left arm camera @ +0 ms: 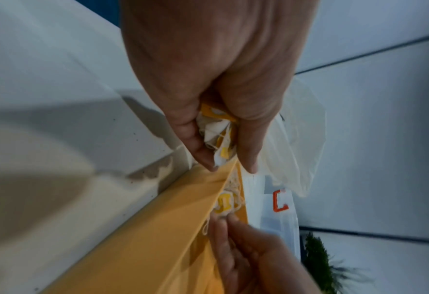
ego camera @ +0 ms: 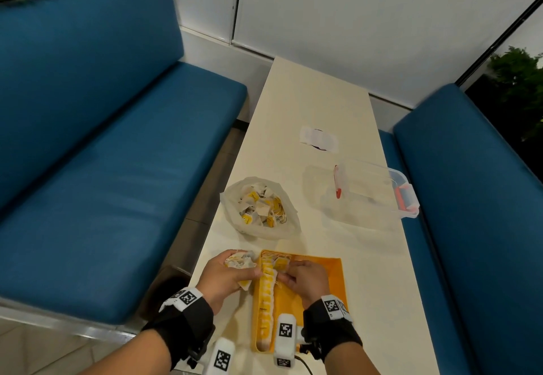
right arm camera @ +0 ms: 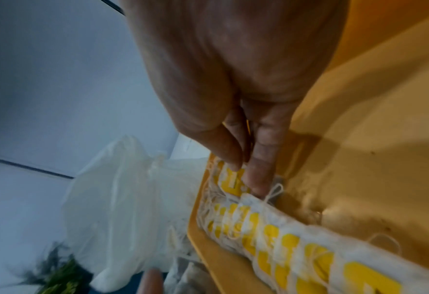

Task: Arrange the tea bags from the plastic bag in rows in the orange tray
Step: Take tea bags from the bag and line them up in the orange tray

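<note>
Tea bags (ego camera: 266,298): one row laid in the orange tray (ego camera: 320,274), hard against its left wall. Row's long axis runs near-to-far, same as the tray's long side; yellow tags face up, bags overlapped like shingles, strings loose at the far end. Rest of tray floor to the right is bare.

Right hand (ego camera: 305,279) sits over the far end of the row, thumb and fingers (right arm camera: 258,175) pinching the tea bag with yellow tag (ego camera: 281,263) at the tray's far-left corner.

Left hand (ego camera: 223,279) is just left of the tray, on the table edge, fingers curled round a crumpled bunch of tea bags (left arm camera: 219,139). Its fingertips sit close against the tray's left wall.

Plastic bag (ego camera: 258,207) sits just beyond the tray, mouth open upward, loose heap of tea bags inside.

Clear box with red clips (ego camera: 373,192) is far right of the bag, near the table's (ego camera: 317,95) right edge. Small white packet (ego camera: 318,138) lies further out. Blue benches (ego camera: 88,139) run on both sides.
</note>
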The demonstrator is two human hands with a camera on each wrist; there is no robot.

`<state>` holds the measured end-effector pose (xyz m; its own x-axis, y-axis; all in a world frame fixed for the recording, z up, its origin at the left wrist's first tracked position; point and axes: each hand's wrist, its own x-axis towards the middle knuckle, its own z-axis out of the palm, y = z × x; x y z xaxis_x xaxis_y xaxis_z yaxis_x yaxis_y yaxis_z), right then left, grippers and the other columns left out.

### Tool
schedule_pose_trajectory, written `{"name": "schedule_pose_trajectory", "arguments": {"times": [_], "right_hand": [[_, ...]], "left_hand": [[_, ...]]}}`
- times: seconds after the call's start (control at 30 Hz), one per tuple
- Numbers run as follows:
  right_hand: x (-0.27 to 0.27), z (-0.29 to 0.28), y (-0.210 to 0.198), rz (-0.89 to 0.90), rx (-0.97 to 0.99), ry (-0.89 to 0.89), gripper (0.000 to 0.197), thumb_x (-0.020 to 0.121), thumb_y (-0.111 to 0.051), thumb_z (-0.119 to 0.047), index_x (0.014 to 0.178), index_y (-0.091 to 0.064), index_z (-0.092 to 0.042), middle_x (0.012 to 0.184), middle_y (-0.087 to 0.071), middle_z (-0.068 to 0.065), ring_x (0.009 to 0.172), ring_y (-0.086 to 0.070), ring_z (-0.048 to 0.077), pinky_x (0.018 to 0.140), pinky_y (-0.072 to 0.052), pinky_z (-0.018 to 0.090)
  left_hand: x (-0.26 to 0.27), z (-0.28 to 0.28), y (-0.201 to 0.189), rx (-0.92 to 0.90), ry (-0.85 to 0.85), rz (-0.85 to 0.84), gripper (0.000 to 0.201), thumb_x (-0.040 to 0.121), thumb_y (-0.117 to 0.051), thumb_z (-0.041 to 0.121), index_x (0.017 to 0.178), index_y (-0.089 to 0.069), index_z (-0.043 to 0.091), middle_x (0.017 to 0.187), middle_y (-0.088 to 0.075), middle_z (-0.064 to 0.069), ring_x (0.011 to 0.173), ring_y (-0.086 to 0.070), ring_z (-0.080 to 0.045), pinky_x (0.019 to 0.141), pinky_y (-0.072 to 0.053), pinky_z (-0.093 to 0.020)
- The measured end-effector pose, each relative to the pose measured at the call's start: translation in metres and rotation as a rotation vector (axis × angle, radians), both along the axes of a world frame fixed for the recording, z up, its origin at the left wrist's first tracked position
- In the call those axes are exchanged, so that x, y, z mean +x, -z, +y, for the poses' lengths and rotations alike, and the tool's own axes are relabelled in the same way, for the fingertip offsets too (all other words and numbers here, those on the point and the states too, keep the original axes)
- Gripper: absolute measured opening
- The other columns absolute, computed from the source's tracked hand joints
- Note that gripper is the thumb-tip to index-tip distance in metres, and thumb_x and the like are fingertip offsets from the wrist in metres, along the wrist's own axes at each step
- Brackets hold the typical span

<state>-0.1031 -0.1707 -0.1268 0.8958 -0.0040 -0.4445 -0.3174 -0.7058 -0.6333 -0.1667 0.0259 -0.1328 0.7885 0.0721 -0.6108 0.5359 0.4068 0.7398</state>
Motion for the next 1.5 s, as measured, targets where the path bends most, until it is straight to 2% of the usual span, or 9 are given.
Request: {"name": "schedule_pose_trajectory", "arguments": {"times": [0.07, 0.1, 0.17, 0.3, 0.37, 0.43, 0.57, 1.13, 1.5], "right_hand": [[-0.008, 0.0, -0.018, 0.061, 0.247, 0.154, 0.093, 0.084, -0.023, -0.083, 0.108, -0.072, -0.008, 0.116, -0.071, 0.006, 0.109, -0.067, 0.019, 0.086, -0.045, 0.019], [-0.013, 0.001, -0.022, 0.027, 0.269, 0.207, 0.053, 0.096, -0.051, -0.053, 0.104, -0.07, -0.004, 0.106, -0.073, 0.011, 0.094, -0.073, 0.022, 0.077, -0.054, 0.024], [-0.018, 0.002, -0.029, -0.062, 0.247, 0.22, 0.007, 0.089, -0.066, -0.009, 0.095, -0.069, -0.012, 0.092, -0.073, 0.009, 0.075, -0.073, 0.022, 0.059, -0.056, 0.027], [-0.031, 0.018, -0.054, -0.369, 0.152, -0.258, 0.021, 0.087, -0.069, -0.007, 0.092, -0.07, -0.028, 0.096, -0.066, -0.013, 0.082, -0.064, 0.004, 0.072, -0.047, 0.011], [-0.037, 0.027, -0.06, -0.445, 0.151, -0.473, 0.022, 0.089, -0.066, -0.009, 0.103, -0.07, -0.025, 0.104, -0.061, -0.013, 0.087, -0.061, 0.001, 0.077, -0.045, 0.009], [-0.039, 0.035, -0.065, -0.482, 0.129, -0.638, 0.028, 0.091, -0.063, -0.011, 0.113, -0.067, -0.027, 0.115, -0.058, -0.015, 0.096, -0.059, 0.0, 0.083, -0.046, 0.012], [-0.039, 0.041, -0.062, -0.463, 0.052, -0.811, 0.042, 0.089, -0.06, -0.012, 0.126, -0.061, -0.032, 0.128, -0.056, -0.018, 0.113, -0.055, 0.003, 0.094, -0.049, 0.025], [-0.043, 0.035, -0.06, -0.561, -0.041, -0.746, 0.021, 0.092, -0.05, -0.032, 0.106, -0.064, -0.028, 0.098, -0.057, -0.012, 0.083, -0.058, 0.008, 0.069, -0.052, 0.032], [-0.033, 0.008, -0.074, -0.482, 0.136, -0.438, 0.01, 0.082, -0.079, -0.018, 0.083, -0.071, -0.024, 0.087, -0.064, -0.013, 0.074, -0.063, 0.005, 0.068, -0.048, 0.014]], "left_hand": [[-0.002, 0.008, -0.007, -0.119, -0.008, 0.013, 0.051, 0.07, -0.089, 0.008, 0.117, -0.07, 0.009, 0.109, -0.077, -0.015, 0.093, -0.074, -0.026, 0.071, -0.059, -0.034], [-0.003, 0.011, -0.01, -0.169, -0.01, 0.016, 0.047, 0.076, -0.086, 0.014, 0.119, -0.069, 0.009, 0.109, -0.077, -0.015, 0.093, -0.074, -0.026, 0.074, -0.059, -0.034], [-0.004, 0.017, -0.017, -0.244, -0.025, 0.029, 0.037, 0.086, -0.079, 0.024, 0.118, -0.068, 0.008, 0.106, -0.076, -0.014, 0.093, -0.073, -0.028, 0.085, -0.059, -0.038], [-0.003, 0.018, -0.026, -0.355, -0.069, 0.111, 0.031, 0.097, -0.066, 0.028, 0.116, -0.069, 0.004, 0.108, -0.075, -0.02, 0.091, -0.071, -0.033, 0.086, -0.059, -0.041], [-0.003, 0.017, -0.028, -0.366, -0.046, 0.127, 0.035, 0.099, -0.063, 0.03, 0.118, -0.07, 0.002, 0.113, -0.074, -0.023, 0.094, -0.069, -0.033, 0.101, -0.052, -0.046], [-0.003, 0.015, -0.029, -0.361, -0.027, 0.139, 0.036, 0.1, -0.062, 0.031, 0.116, -0.069, 0.0, 0.107, -0.075, -0.022, 0.09, -0.071, -0.03, 0.11, -0.047, -0.05], [-0.005, 0.016, -0.035, -0.344, 0.006, 0.152, 0.031, 0.102, -0.058, 0.03, 0.108, -0.069, 0.002, 0.091, -0.075, -0.017, 0.075, -0.073, -0.025, 0.095, -0.054, -0.046], [-0.009, 0.017, -0.04, -0.411, 0.063, 0.095, 0.028, 0.094, -0.065, 0.01, 0.119, -0.069, -0.003, 0.107, -0.075, -0.019, 0.09, -0.074, -0.025, 0.076, -0.064, -0.034], [-0.005, 0.016, -0.03, -0.382, 0.025, 0.133, 0.036, 0.088, -0.074, 0.008, 0.122, -0.067, -0.002, 0.121, -0.071, -0.023, 0.099, -0.074, -0.033, 0.071, -0.065, -0.034]]}}
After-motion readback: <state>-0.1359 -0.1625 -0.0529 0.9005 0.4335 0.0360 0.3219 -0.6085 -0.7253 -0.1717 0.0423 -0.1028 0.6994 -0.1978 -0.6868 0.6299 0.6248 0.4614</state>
